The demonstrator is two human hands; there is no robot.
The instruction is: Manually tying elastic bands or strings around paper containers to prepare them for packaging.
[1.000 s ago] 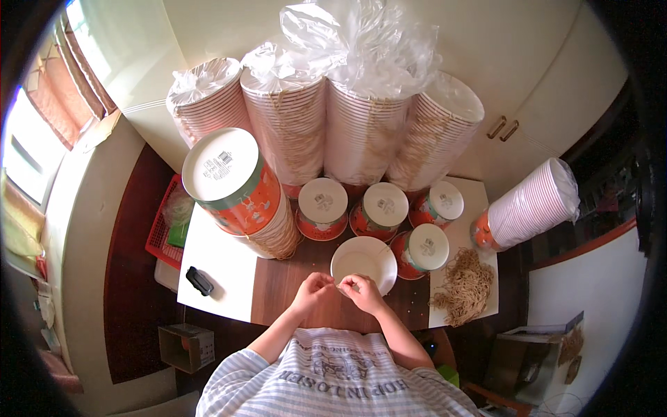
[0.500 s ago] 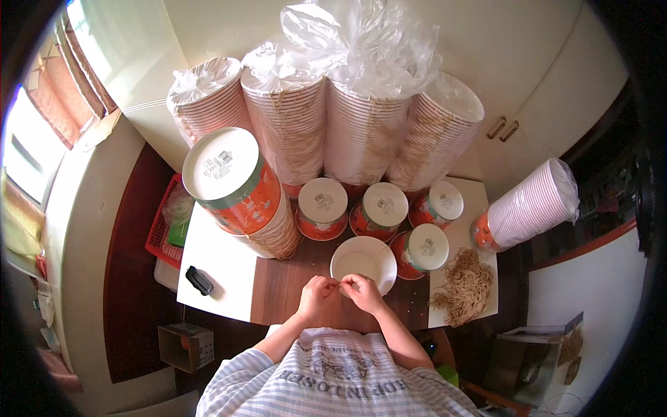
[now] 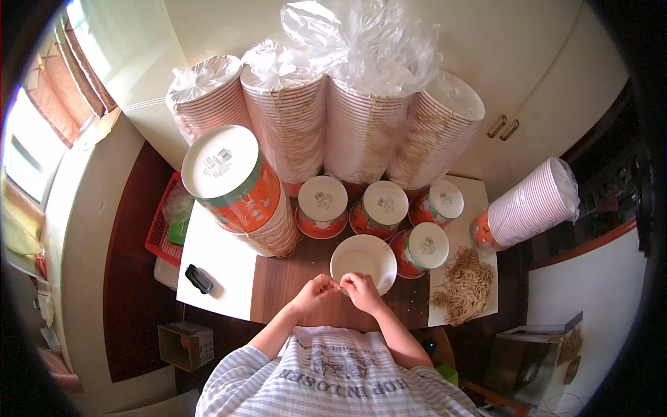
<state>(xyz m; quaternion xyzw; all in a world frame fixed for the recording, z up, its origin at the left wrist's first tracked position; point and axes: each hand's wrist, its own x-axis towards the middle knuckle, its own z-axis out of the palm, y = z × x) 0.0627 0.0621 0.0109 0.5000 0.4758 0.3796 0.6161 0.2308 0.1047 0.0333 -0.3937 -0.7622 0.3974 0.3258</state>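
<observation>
Both of my hands meet over the near rim of an open white paper tub (image 3: 363, 254) standing upright on the brown part of the table. My left hand (image 3: 315, 295) is closed in a pinch, its fingertips almost against those of my right hand (image 3: 360, 293). The right fingers are pinched too, at the tub's near edge. Whatever lies between the fingertips is too small to make out. Just right of the tub, an upside-down red and green paper tub (image 3: 428, 246) shows its white base.
More upturned tubs (image 3: 322, 199) stand behind. Tall bagged stacks of tubs (image 3: 368, 132) line the back. A twine-wrapped stack (image 3: 240, 187) rises at left, near a black plastic object (image 3: 199, 279). Tangled beige twine (image 3: 464, 288) lies at right, below a tilted bagged stack (image 3: 528, 205).
My left hand and forearm have shifted slightly left. The right hand stays almost where it was, and the tubs have not moved.
</observation>
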